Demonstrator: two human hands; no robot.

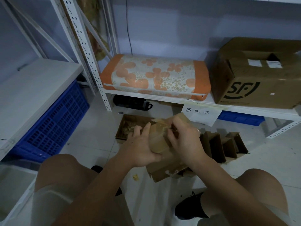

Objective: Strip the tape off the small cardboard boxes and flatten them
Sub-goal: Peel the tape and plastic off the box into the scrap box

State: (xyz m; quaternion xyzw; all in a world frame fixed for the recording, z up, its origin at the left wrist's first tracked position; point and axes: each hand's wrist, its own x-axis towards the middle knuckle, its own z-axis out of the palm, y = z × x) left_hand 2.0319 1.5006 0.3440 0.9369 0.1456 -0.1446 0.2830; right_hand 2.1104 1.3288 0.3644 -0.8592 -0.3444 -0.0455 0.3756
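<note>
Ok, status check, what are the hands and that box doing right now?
Left hand grips small box. Right hand pinches tape at its top. Tape not off, box unflattened. Nothing in the way.

You hold a small brown cardboard box [158,141] above the floor between your knees, its long face wrapped in glossy clear tape [162,128] that is crumpled and lifting at the far end. Under it on the pale tiles lies another brown box [164,172], tipped on its side. To your right, several cardboard pieces [223,144] stand in a row on edge.
</note>
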